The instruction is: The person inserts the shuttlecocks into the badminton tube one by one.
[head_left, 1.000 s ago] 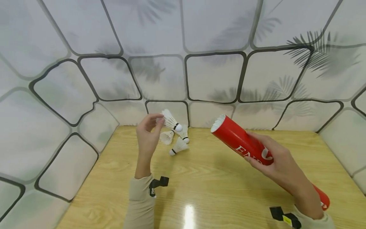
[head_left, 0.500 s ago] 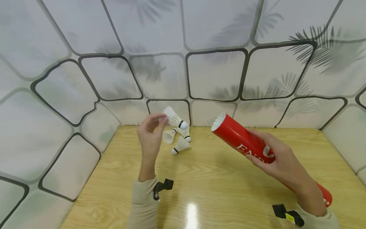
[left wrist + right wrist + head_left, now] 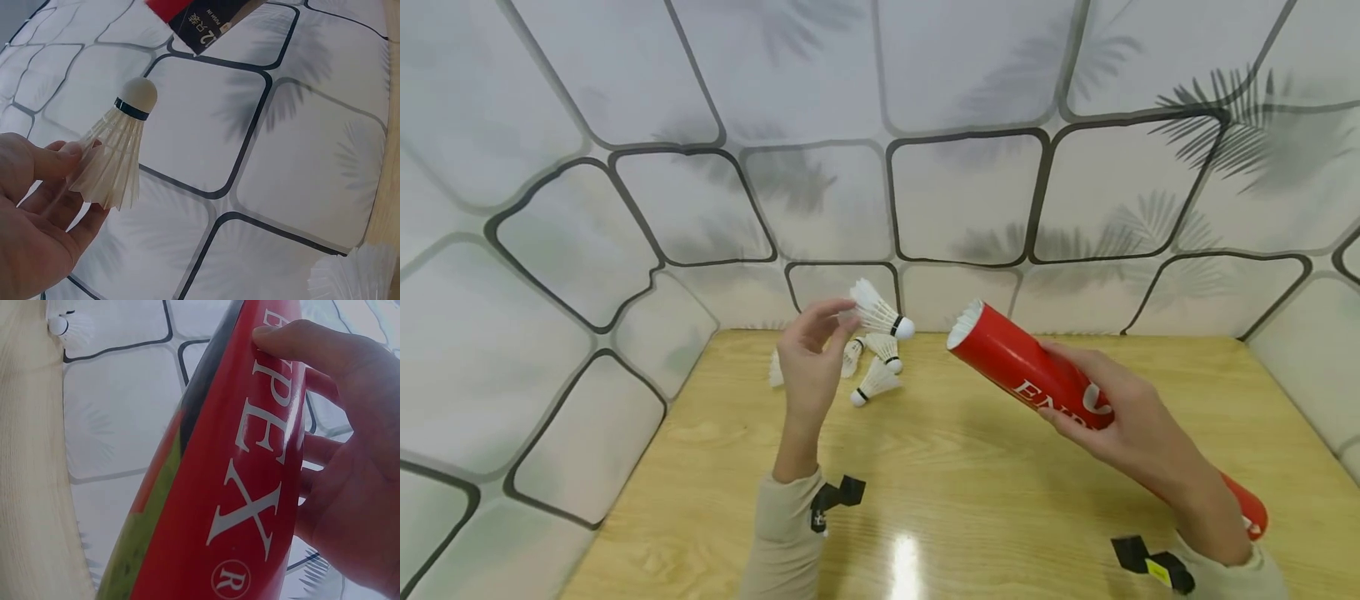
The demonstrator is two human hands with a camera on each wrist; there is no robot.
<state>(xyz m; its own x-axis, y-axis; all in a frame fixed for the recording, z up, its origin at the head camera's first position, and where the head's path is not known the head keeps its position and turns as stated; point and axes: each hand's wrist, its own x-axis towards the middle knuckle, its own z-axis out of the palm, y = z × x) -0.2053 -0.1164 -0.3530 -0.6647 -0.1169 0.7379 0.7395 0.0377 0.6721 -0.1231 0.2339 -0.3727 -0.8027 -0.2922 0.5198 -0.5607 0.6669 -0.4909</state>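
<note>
My left hand (image 3: 812,350) pinches a white shuttlecock (image 3: 880,312) by its feather skirt, above the table. Its cork, ringed by a dark band, points right toward the tube; the left wrist view shows thumb and fingers on the feathers (image 3: 115,156). In my right hand (image 3: 1120,408) is a red shuttlecock tube (image 3: 1022,358) with white lettering, tilted with its mouth up and to the left. White feather tips (image 3: 966,323) show at that mouth. In the right wrist view, the thumb (image 3: 275,340) lies along the tube's side. A small gap separates the held shuttlecock from the tube.
Several shuttlecocks lie on the wooden table (image 3: 970,500) near the back wall, among them one shuttlecock (image 3: 876,382) in front and another (image 3: 776,371) partly hidden behind my left hand. The red end of a further cylinder (image 3: 1247,507) shows beyond my right forearm. Patterned cloth walls (image 3: 962,200) enclose the table.
My left hand has moved right with the shuttlecock, closer to the tube's mouth. A shuttlecock on the table has come into view left of that hand. The right hand has barely moved.
</note>
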